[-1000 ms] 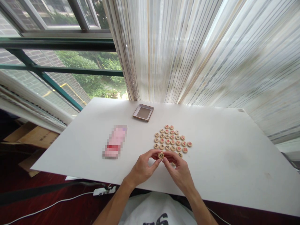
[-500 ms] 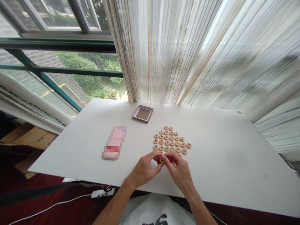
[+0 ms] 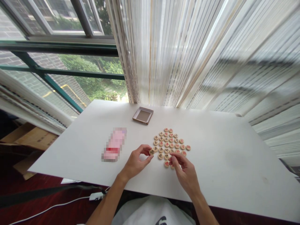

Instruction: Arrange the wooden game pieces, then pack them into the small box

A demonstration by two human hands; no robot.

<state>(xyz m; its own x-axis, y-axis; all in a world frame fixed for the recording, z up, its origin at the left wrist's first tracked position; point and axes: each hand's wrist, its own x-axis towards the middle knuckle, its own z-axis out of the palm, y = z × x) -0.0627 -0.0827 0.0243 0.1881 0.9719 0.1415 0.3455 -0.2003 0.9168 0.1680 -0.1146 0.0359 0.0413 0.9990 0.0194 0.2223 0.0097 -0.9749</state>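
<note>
Nearest, at the six o'clock edge, showed the person's white shirt (image 3: 152, 208), with a white table (image 3: 225, 175) spreading ahead. Toward one o'clock the right hand (image 3: 186, 171) hovered at the near side of a cluster, thumb and fingertips drawn close together; whether anything sat between them, I couldn't tell. A red-marked disc (image 3: 166, 164) lay just beside those fingertips, on their seven o'clock side. Toward eleven, the left hand (image 3: 137, 161) pinched a round black-marked piece (image 3: 151, 152) between thumb and fingers, at the cluster's near-left corner. Dead ahead at twelve, the other wooden pieces (image 3: 167, 144) lay flat in loose rows, some marked red, some black. At eleven, well apart from them, rested a pink item (image 3: 114, 143), blurred out. Farther off, just short of twelve, sat a shallow square tray (image 3: 143, 123). Beyond the table, striped string curtains (image 3: 161, 62) hung from twelve round to two, and a window (image 3: 89, 34) stood at eleven.
</note>
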